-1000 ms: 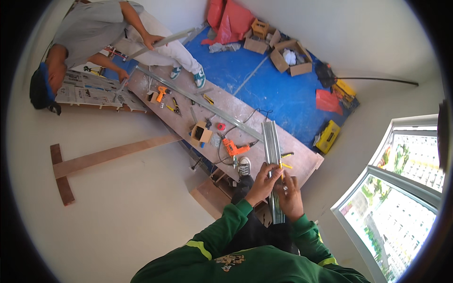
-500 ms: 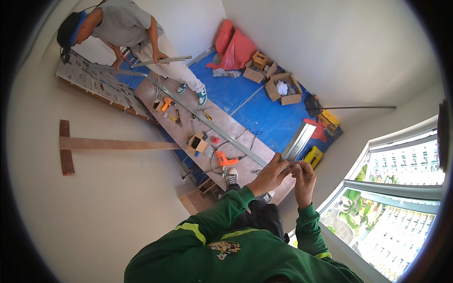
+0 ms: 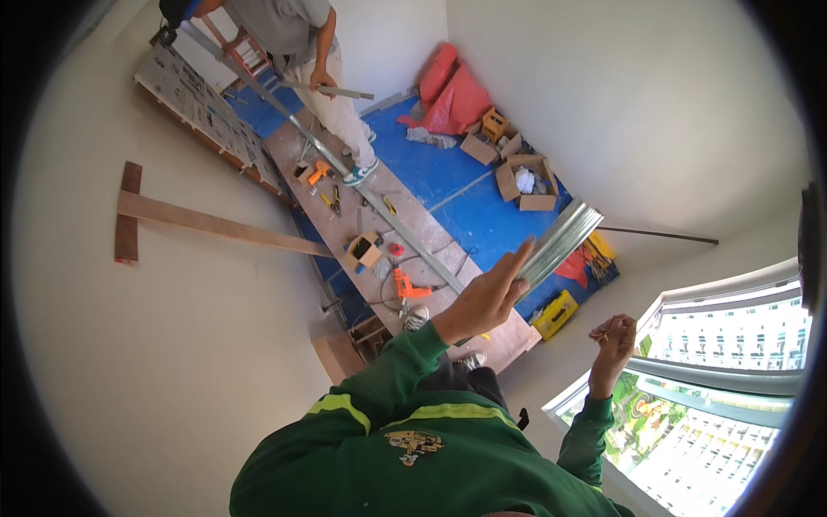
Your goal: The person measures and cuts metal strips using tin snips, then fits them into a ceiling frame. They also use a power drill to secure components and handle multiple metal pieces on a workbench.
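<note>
Short silvery metal channels, apparently nested together, point up and to the right from my left hand. My left hand is closed around their lower end, thumb on the near side. Off to the right, near the window, my right hand is raised with its fingers curled together, apart from the metal. Whether something small sits in those fingers I cannot make out. Below my hands is a brown plank platform on which a long metal channel lies lengthwise.
An orange drill, a small cardboard box and pliers lie on the platform. A co-worker at the far end holds a metal strip. Boxes and a yellow case stand on blue sheeting; a window is at right.
My right hand has come away from the metal channels and moved right and slightly down. My left hand still holds them. The co-worker stands more upright, and the long channel's far end is higher.
</note>
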{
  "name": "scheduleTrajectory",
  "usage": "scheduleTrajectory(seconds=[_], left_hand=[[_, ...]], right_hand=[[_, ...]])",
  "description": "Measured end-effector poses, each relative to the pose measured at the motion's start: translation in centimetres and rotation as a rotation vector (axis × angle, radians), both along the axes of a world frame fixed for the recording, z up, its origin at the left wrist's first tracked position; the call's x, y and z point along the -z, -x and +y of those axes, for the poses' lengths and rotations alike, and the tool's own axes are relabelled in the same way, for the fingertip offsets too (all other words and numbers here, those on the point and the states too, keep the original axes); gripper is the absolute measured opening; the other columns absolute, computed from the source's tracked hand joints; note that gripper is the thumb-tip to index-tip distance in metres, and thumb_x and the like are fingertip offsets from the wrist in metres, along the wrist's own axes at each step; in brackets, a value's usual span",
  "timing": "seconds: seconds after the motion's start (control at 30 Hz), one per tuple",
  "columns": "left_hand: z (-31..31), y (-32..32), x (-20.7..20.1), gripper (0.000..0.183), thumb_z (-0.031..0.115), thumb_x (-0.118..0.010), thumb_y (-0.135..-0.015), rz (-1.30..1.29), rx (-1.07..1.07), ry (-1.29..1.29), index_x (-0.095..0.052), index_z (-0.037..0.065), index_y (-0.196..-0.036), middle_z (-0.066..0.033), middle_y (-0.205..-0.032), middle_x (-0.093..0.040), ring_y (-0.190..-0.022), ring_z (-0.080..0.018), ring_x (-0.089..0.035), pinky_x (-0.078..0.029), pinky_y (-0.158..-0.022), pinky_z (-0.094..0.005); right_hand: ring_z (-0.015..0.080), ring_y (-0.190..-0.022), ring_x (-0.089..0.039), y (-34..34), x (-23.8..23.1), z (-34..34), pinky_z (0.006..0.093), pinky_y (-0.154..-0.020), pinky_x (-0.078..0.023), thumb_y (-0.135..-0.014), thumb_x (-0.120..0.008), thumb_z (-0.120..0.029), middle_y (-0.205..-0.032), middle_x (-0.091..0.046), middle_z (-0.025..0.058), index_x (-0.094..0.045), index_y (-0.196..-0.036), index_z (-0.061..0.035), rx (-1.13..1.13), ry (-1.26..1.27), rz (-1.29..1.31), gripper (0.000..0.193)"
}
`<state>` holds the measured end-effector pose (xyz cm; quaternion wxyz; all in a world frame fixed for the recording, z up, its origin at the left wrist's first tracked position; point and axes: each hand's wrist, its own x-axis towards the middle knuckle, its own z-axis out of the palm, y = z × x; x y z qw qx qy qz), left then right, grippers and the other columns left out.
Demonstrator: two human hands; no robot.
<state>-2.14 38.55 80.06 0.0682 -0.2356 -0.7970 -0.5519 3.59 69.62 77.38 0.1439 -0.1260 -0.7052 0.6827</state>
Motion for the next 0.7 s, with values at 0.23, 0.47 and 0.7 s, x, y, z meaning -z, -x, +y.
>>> scheduleTrajectory(seconds=[0.23,0.47,0.7], left_hand=[[-3.4,2.7,-0.6,0.078,0.031,-0.071,-0.105,-0.160,-0.017,0.006,-0.032,0.000,-0.165,-0.0254,-0.142,-0.057,-0.125,-0.0407,-0.065,-0.053,-0.104,-0.0461],[-7.8,4.0,-1.8,0.094,0.033,-0.088,-0.088,-0.222,0.110,0.179,-0.038,0.014,-0.166,-0.0158,-0.124,-0.056,-0.106,-0.0317,-0.068,-0.057,-0.089,-0.0454],[-10.3,4.4,-0.3,0.092,0.030,-0.085,-0.087,-0.215,0.191,0.128,-0.040,0.013,-0.165,-0.0139,-0.123,-0.055,-0.101,-0.0333,-0.066,-0.057,-0.089,-0.0446]], right_hand=[[0.0080,-0.071,-0.051,0.7,-3.3,-3.6,0.0261,-0.066,-0.045,-0.114,-0.055,-0.023,-0.085,-0.053,-0.0003,-0.057,-0.112,-0.0077,0.124,-0.065,-0.059,0.016],[0.0044,-0.067,-0.046,2.9,-5.4,-8.1,0.0224,-0.059,-0.039,-0.114,-0.053,-0.020,-0.079,-0.049,-0.0026,-0.058,-0.110,-0.0057,0.118,-0.192,0.013,0.016],[0.0025,-0.065,-0.042,2.7,-7.6,-10.7,0.0214,-0.055,-0.035,-0.114,-0.053,-0.019,-0.079,-0.046,-0.0043,-0.059,-0.108,-0.0077,0.174,-0.176,0.015,0.014]])
